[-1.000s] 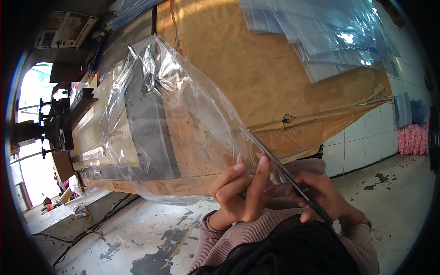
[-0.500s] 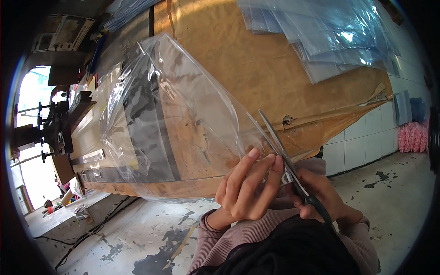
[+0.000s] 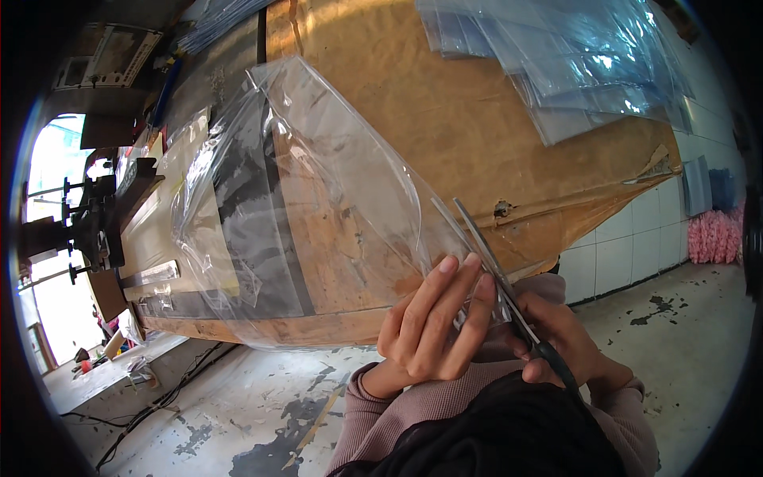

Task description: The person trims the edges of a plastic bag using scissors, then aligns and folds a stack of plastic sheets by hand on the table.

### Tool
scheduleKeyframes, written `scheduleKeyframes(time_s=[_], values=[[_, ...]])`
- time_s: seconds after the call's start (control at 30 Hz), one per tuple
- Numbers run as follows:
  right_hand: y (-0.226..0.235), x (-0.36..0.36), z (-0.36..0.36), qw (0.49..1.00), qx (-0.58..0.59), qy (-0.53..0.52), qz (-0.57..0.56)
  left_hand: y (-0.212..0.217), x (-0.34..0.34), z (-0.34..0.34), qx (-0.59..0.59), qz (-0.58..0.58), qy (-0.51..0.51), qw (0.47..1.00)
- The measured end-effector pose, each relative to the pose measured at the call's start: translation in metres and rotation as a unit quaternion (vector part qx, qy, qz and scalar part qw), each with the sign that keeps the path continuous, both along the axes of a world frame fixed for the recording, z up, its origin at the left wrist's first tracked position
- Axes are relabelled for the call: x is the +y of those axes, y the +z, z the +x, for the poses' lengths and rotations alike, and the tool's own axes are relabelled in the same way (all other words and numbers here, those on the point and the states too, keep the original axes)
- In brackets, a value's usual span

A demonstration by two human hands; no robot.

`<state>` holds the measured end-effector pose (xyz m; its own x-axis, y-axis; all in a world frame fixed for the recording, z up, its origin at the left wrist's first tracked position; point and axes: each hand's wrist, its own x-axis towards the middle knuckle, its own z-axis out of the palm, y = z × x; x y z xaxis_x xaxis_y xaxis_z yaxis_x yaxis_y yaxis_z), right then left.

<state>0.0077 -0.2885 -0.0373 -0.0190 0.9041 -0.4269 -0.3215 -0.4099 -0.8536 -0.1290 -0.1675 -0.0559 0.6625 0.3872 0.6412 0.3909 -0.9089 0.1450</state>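
A clear plastic sheet (image 3: 350,151), glossy and creased, spreads over the near part of the worktable and tapers toward my hands. My left hand (image 3: 433,326) grips its narrow end, fingers bent over the film; the thumb is hidden. In my right hand (image 3: 560,338) is a pair of scissors (image 3: 497,274) with dark handles. The metal blades point away from me and to the left, along the sheet's right edge close to my left fingertips. They look nearly closed, and I cannot tell whether film lies between them.
Brown paper covers the worktable (image 3: 381,71). Stacked clear plastic sheets (image 3: 572,71) lie at the far right, and more sheets (image 3: 226,24) at the far left. A black metal machine (image 3: 87,222) stands left of the table. Pink bundles (image 3: 715,237) rest by the tiled wall.
Both hands and the scissors have shifted very slightly right and toward me. The far part of the plastic sheet has moved a little, its folds changing shape.
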Motion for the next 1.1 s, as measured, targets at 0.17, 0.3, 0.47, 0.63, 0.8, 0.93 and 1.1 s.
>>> scheduleKeyframes(time_s=[0.17,0.3,0.47,0.63,0.8,0.93,1.1], values=[[0.0,0.005,0.001,0.999,-0.038,0.008,0.006,0.002,0.001,-0.002,0.012,0.002,-0.02,1.0],[-0.001,0.01,-0.006,0.998,-0.037,-0.03,0.043,0.01,0.0,-0.007,0.028,0.01,-0.023,0.999],[-0.007,0.009,-0.004,0.998,-0.032,-0.041,0.025,0.005,0.001,-0.002,0.018,0.001,-0.029,0.999],[-0.009,0.006,-0.004,0.999,-0.018,-0.046,0.018,0.005,0.002,-0.003,0.018,0.007,-0.028,0.999],[-0.009,0.005,-0.006,0.997,-0.052,-0.058,0.017,0.002,0.001,-0.004,0.012,0.004,-0.02,1.0],[-0.009,0.003,-0.006,0.998,-0.007,-0.055,-0.001,0.002,0.0,-0.003,0.01,0.008,-0.012,1.0],[-0.005,0.013,-0.01,0.996,0.028,-0.08,0.001,0.002,0.002,-0.005,0.015,0.017,-0.021,1.0]])
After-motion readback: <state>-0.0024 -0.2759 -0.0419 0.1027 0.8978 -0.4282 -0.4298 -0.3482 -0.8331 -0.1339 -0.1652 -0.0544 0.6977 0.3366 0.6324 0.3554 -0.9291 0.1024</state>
